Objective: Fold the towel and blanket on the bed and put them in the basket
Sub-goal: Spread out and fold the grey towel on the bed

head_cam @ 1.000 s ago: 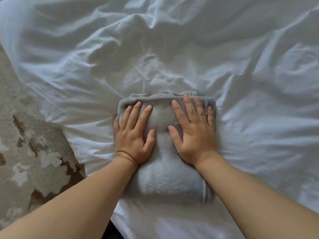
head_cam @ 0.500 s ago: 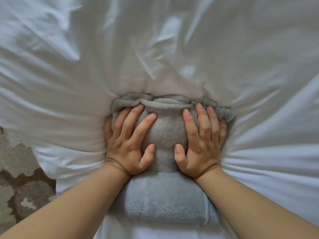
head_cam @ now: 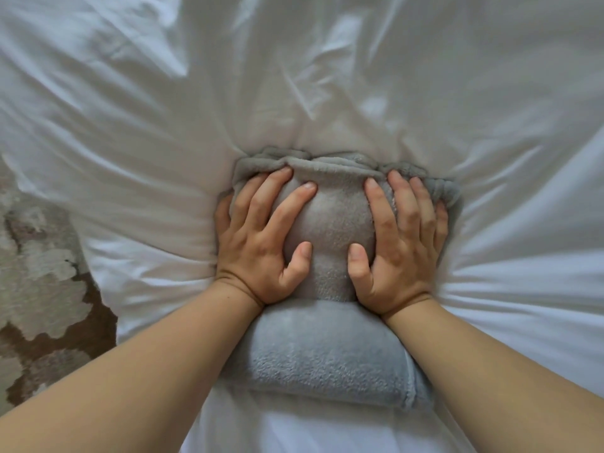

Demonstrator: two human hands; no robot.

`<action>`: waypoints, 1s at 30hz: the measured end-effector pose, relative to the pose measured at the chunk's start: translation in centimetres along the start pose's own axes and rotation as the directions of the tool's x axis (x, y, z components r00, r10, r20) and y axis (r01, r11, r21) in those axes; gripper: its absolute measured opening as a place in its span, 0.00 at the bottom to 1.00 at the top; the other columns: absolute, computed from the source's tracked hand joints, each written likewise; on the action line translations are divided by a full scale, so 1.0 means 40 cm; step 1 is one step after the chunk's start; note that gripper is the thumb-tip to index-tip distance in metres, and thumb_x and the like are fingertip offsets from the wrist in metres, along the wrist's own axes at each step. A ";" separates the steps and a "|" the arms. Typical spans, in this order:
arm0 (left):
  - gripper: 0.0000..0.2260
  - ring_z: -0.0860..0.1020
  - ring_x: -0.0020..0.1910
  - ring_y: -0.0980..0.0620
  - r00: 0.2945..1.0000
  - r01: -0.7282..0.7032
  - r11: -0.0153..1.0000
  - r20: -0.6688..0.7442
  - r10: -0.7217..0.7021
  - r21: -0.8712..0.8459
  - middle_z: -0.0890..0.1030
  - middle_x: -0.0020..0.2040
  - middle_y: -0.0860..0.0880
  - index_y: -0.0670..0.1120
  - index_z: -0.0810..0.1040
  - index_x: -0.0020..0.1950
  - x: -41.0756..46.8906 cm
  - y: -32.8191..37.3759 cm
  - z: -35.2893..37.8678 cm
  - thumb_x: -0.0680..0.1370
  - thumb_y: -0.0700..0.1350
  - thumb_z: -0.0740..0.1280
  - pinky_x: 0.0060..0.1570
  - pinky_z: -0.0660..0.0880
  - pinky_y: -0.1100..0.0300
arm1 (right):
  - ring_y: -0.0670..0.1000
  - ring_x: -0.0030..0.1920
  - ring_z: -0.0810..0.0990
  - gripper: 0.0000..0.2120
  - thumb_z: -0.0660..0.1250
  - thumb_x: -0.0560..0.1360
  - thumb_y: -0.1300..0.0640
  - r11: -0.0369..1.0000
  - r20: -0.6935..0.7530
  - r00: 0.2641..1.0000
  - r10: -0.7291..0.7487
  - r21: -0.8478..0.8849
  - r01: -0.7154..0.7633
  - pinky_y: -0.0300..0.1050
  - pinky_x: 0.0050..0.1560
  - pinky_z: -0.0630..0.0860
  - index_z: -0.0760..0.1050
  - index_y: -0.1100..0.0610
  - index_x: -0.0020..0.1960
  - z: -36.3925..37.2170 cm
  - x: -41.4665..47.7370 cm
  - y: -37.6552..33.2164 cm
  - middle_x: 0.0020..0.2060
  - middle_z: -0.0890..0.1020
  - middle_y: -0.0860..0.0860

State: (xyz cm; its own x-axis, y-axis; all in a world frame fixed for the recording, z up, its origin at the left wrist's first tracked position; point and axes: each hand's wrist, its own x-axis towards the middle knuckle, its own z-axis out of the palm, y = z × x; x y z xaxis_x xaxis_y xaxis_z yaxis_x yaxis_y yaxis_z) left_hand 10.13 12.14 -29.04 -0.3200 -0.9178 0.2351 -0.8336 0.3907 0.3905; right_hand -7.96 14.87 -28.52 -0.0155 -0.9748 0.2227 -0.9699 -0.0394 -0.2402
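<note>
We are clutching the folded grey plush fabric bundle (head_cam: 327,358) with 2 hands, left hand (head_cam: 258,246) and right hand (head_cam: 400,253) curling into its far half, at the rumpled white bed sheet's (head_cam: 490,93) near edge. Folding looks done to us; the next move is calling for a compressed lift toward the basket, which is not in view.

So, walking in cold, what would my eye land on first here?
Two bare hands in the middle of the view: the left hand and right hand dig curled fingers into a grey folded blanket, their grip squashing its far half. All around it spreads a rumpled white bed sheet, creased toward the bundle, and a brown-and-cream rug shows at the left edge.
</note>
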 end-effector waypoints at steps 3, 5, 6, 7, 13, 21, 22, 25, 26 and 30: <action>0.26 0.69 0.66 0.44 0.999 0.039 0.999 0.019 -0.038 -0.020 0.74 0.68 0.42 0.50 0.73 0.68 0.008 0.013 -0.028 0.72 0.57 0.57 0.63 0.67 0.40 | 0.59 0.69 0.67 0.31 0.53 0.72 0.42 0.999 0.003 1.000 0.024 0.032 -0.024 0.61 0.69 0.60 0.70 0.55 0.70 -0.024 0.006 -0.007 0.68 0.73 0.58; 0.26 0.70 0.67 0.44 0.994 0.080 0.997 0.075 -0.080 0.001 0.73 0.68 0.44 0.50 0.75 0.68 0.016 0.037 -0.070 0.72 0.57 0.57 0.63 0.67 0.41 | 0.61 0.69 0.69 0.31 0.53 0.72 0.44 0.998 0.052 0.998 0.037 0.046 -0.039 0.62 0.69 0.61 0.71 0.56 0.70 -0.061 0.015 -0.016 0.68 0.73 0.58; 0.27 0.70 0.68 0.44 0.987 0.107 0.994 0.122 -0.107 0.004 0.73 0.69 0.46 0.51 0.74 0.68 0.022 0.053 -0.098 0.72 0.58 0.56 0.65 0.66 0.43 | 0.61 0.69 0.69 0.32 0.53 0.72 0.43 0.997 0.100 0.994 0.053 0.056 -0.059 0.61 0.69 0.61 0.70 0.56 0.71 -0.086 0.017 -0.024 0.68 0.73 0.58; 0.27 0.69 0.69 0.46 0.977 0.137 0.990 0.168 -0.133 -0.015 0.71 0.70 0.47 0.52 0.73 0.69 0.028 0.067 -0.130 0.72 0.59 0.56 0.67 0.64 0.46 | 0.60 0.71 0.68 0.32 0.52 0.71 0.43 0.993 0.156 0.985 0.075 0.078 -0.088 0.61 0.70 0.59 0.69 0.56 0.71 -0.112 0.021 -0.029 0.69 0.71 0.57; 0.22 0.68 0.67 0.55 0.841 0.533 0.719 0.190 -0.506 -0.446 0.69 0.69 0.52 0.52 0.69 0.72 0.013 0.108 -0.344 0.78 0.50 0.66 0.65 0.66 0.62 | 0.53 0.73 0.60 0.34 0.64 0.71 0.42 0.780 0.222 0.884 0.411 0.416 -0.468 0.47 0.74 0.55 0.63 0.52 0.74 -0.293 0.001 -0.007 0.74 0.61 0.56; 0.21 0.77 0.45 0.59 0.534 0.841 0.358 0.512 -0.673 -0.406 0.80 0.48 0.58 0.53 0.77 0.57 -0.121 0.181 -0.438 0.76 0.66 0.58 0.38 0.70 0.63 | 0.54 0.56 0.81 0.19 0.69 0.74 0.46 -0.016 0.685 0.464 0.562 0.570 -0.822 0.57 0.64 0.73 0.77 0.55 0.60 -0.419 -0.168 -0.045 0.55 0.83 0.53; 0.19 0.77 0.44 0.61 0.566 0.819 0.397 0.473 -0.675 -0.414 0.79 0.47 0.59 0.54 0.76 0.55 -0.127 0.191 -0.449 0.75 0.66 0.60 0.37 0.69 0.64 | 0.53 0.54 0.82 0.16 0.69 0.74 0.46 0.016 0.657 0.483 0.578 0.583 -0.812 0.56 0.63 0.75 0.79 0.54 0.57 -0.432 -0.170 -0.062 0.52 0.84 0.51; 0.14 0.76 0.42 0.63 0.619 0.781 0.474 0.402 -0.675 -0.406 0.79 0.44 0.60 0.56 0.75 0.52 -0.148 0.213 -0.474 0.75 0.64 0.62 0.36 0.68 0.66 | 0.51 0.49 0.83 0.14 0.71 0.72 0.45 0.041 0.568 0.497 0.656 0.630 -0.775 0.53 0.57 0.78 0.79 0.52 0.52 -0.469 -0.174 -0.094 0.48 0.85 0.50; 0.13 0.76 0.42 0.63 0.616 0.783 0.476 0.393 -0.683 -0.400 0.79 0.44 0.59 0.56 0.75 0.51 -0.156 0.218 -0.481 0.75 0.63 0.63 0.36 0.68 0.66 | 0.50 0.47 0.83 0.13 0.72 0.71 0.45 0.055 0.545 0.494 0.677 0.632 -0.773 0.50 0.54 0.79 0.79 0.52 0.51 -0.478 -0.178 -0.100 0.47 0.84 0.49; 0.12 0.77 0.43 0.55 0.573 0.819 0.508 0.408 -0.711 -0.265 0.79 0.42 0.56 0.50 0.76 0.49 -0.196 0.208 -0.494 0.77 0.58 0.63 0.34 0.66 0.65 | 0.49 0.47 0.81 0.10 0.70 0.73 0.44 0.248 0.547 0.514 0.661 0.488 -0.837 0.49 0.51 0.78 0.76 0.49 0.48 -0.491 -0.202 -0.116 0.46 0.82 0.48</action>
State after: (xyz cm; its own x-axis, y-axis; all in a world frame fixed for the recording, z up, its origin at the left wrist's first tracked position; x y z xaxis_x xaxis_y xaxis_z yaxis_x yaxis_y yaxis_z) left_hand 14.60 23.98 -10.04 0.2252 -0.8326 -0.5059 -0.5665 -0.5344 0.6273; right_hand -8.08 27.25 -10.66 -0.5162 -0.6474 -0.5608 -0.1088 0.6990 -0.7068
